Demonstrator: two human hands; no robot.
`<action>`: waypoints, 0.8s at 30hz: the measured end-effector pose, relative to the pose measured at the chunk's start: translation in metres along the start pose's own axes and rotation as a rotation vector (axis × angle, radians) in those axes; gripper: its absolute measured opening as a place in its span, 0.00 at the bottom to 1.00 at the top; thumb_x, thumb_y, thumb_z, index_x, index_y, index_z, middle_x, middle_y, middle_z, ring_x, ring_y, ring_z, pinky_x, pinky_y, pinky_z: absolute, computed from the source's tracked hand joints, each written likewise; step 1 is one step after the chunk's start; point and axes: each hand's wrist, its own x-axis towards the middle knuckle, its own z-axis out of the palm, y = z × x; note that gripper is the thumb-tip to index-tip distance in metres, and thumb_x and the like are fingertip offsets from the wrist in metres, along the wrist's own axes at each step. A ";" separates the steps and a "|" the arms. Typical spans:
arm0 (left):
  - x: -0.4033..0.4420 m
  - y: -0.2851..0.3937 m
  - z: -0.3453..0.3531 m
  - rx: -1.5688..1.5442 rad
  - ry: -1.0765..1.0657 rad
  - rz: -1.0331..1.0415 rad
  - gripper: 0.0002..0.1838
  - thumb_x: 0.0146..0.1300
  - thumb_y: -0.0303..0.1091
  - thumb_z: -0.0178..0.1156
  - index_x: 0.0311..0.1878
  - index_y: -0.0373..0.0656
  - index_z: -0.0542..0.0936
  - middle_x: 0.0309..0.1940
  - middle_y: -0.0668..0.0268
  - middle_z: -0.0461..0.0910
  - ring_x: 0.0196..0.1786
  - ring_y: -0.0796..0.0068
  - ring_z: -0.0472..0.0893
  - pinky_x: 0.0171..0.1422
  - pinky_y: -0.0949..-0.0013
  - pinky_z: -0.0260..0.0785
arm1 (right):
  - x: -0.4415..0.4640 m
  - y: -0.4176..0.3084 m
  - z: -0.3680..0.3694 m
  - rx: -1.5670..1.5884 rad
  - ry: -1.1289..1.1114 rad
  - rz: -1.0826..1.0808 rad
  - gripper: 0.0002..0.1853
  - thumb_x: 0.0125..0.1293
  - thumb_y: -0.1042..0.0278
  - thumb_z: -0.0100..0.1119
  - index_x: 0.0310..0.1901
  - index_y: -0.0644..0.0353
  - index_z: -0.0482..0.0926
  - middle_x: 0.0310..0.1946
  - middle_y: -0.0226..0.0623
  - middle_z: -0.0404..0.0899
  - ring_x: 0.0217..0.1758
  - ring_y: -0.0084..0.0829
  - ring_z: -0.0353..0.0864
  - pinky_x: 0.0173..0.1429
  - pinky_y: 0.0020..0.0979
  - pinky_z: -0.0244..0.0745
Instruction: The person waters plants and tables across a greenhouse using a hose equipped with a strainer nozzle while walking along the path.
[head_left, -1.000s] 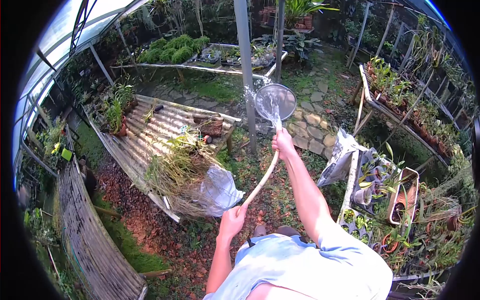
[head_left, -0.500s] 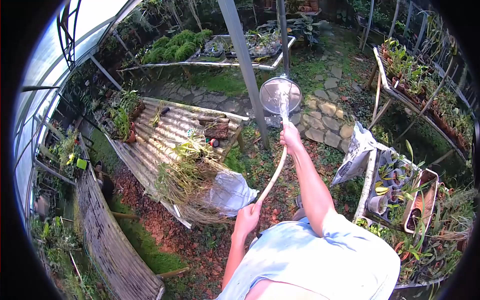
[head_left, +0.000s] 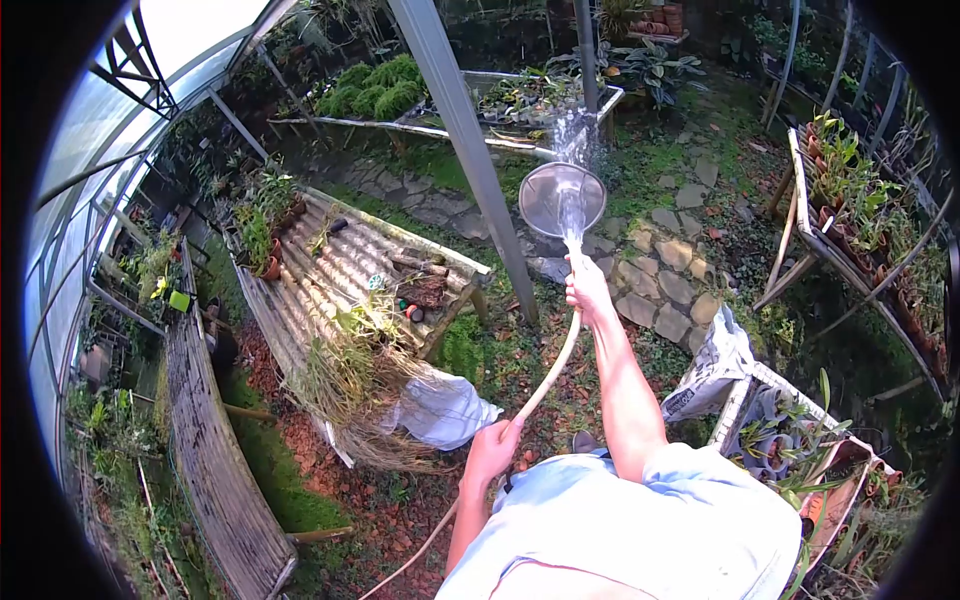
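My right hand (head_left: 588, 288) is wrapped round the upper end of a pale garden hose (head_left: 553, 372), out in front of my body. Just beyond its fingers is a round, rimmed, mesh-like disc (head_left: 540, 205), which looks like a spray head; how it is fixed to the hose cannot be made out. Water (head_left: 575, 135) shoots up from the hose end, across the disc and past its top edge. Lower down, my left hand (head_left: 490, 452) is closed round the same hose, close to my waist. From there the hose trails down to the lower left.
Left of the hose stands a corrugated bench (head_left: 335, 255) with dry plants (head_left: 355, 385) and a white sack (head_left: 440, 410). A metal post (head_left: 465, 140) rises just left of the disc. Plant racks (head_left: 800, 190) line the right. A stone path (head_left: 655, 275) runs ahead.
Water now bursts past the disc's top edge, where before it reached only the disc. The view has shifted slightly. Both hands keep hold of the hose, whose lower length now shows.
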 end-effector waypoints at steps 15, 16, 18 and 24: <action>0.007 -0.011 -0.010 -0.014 -0.081 0.041 0.25 0.73 0.51 0.52 0.30 0.38 0.80 0.13 0.66 0.71 0.18 0.76 0.73 0.24 0.65 0.65 | 0.001 0.006 0.000 0.007 0.051 -0.039 0.14 0.78 0.55 0.48 0.55 0.53 0.71 0.23 0.23 0.66 0.16 0.13 0.58 0.18 0.19 0.55; 0.006 -0.017 -0.006 -0.056 -0.100 0.039 0.24 0.73 0.51 0.52 0.30 0.38 0.80 0.14 0.67 0.71 0.18 0.76 0.73 0.24 0.66 0.65 | -0.004 0.004 0.003 0.013 0.064 -0.040 0.12 0.78 0.59 0.47 0.55 0.54 0.71 0.22 0.23 0.66 0.16 0.13 0.59 0.17 0.19 0.56; 0.006 -0.029 -0.002 -0.132 -0.137 0.045 0.24 0.73 0.50 0.51 0.31 0.38 0.80 0.14 0.68 0.71 0.17 0.77 0.73 0.23 0.67 0.65 | -0.009 0.004 0.007 0.032 0.090 -0.050 0.11 0.77 0.66 0.46 0.56 0.54 0.72 0.21 0.22 0.65 0.14 0.14 0.60 0.16 0.20 0.57; 0.002 -0.066 -0.018 -0.141 -0.094 0.046 0.23 0.74 0.48 0.52 0.31 0.39 0.81 0.17 0.70 0.74 0.20 0.80 0.72 0.26 0.69 0.64 | -0.019 0.026 0.032 -0.075 0.082 -0.024 0.12 0.77 0.54 0.48 0.53 0.52 0.72 0.22 0.23 0.65 0.16 0.14 0.59 0.17 0.19 0.55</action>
